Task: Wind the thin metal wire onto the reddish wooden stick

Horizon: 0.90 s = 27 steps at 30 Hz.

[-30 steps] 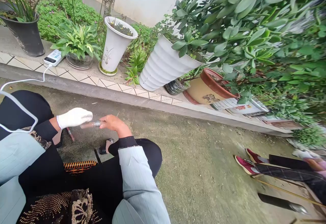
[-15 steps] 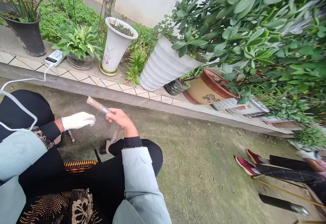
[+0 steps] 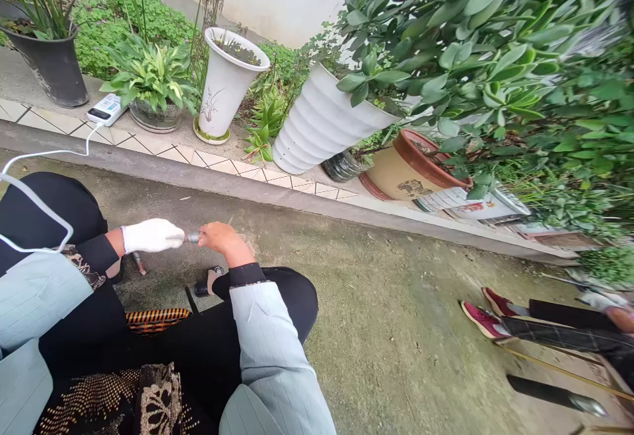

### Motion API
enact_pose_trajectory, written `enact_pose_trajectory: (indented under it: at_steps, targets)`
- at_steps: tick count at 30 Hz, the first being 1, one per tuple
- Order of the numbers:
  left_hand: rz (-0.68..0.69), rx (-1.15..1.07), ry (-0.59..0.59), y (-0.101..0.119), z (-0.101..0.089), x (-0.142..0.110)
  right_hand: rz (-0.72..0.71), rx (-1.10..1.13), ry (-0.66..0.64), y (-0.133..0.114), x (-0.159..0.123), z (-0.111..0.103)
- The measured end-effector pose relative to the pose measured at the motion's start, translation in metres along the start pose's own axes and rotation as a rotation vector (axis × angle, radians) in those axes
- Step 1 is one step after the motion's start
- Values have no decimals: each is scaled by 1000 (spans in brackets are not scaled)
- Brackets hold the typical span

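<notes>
My right hand (image 3: 222,240), bare, is closed round a wooden stick with a band of thin wire (image 3: 192,237) wound about it. The wire shows just beyond my fingertips, and a blurred end of the stick shows behind the hand. My left hand (image 3: 153,235) wears a white knitted glove, its fingers pinched together right beside the winding. The strand between glove and winding, visible half a second ago, is too fine to make out now. A short reddish-brown stick (image 3: 139,263) lies on the ground below the glove.
A tiled ledge (image 3: 178,153) runs across, bearing a white flared pot (image 3: 225,92), a ribbed white pot (image 3: 327,121) and a tan pot (image 3: 411,171). A white power bank (image 3: 106,110) trails a cable (image 3: 49,153) past my left side. Another person's red shoes (image 3: 478,319) are at right.
The stick has swung round in my right hand, from pointing up-left to its wire-wound part facing the glove. The hands have come closer together. The view has shifted slightly.
</notes>
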<state>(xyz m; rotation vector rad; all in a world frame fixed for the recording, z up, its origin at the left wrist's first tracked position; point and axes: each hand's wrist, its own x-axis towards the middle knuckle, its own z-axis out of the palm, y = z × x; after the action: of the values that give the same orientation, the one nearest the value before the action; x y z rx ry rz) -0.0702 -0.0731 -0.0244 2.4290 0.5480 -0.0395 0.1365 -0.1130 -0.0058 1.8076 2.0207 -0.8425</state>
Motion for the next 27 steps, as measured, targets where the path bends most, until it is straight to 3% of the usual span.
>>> enact_pose_trajectory:
  at_steps: [3, 5, 7, 9, 12, 15, 18, 20, 23, 27]
  targets:
    - [31, -201, -46, 5, -15, -2, -270, 225, -323, 3, -9, -5]
    - [7, -432, -32, 7, -22, -2, -480, 560, -415, 12, -21, -13]
    - [-28, -645, 44, 8, -23, -1, -571, 919, -262, 25, -34, -23]
    - [-64, -768, 124, 8, -20, 1, -594, 1245, 45, 36, -42, -31]
    - [-60, -719, 111, 11, -14, 2, -480, 1483, 385, 43, -39, -33]
    - [41, -566, -1, 15, -11, 1, -211, 1334, 458, 42, -22, -25]
    - [83, -504, -59, 17, -11, 1, 52, 884, 482, 39, -9, -16]
    - [85, -491, -46, 15, -12, 1, 130, 536, 496, 35, -5, -14]
    - [56, -487, 17, 10, -15, -2, 143, 180, 372, 26, -2, -10]
    - [-48, -475, 108, 5, -23, -6, -45, 46, 14, 9, -2, -2]
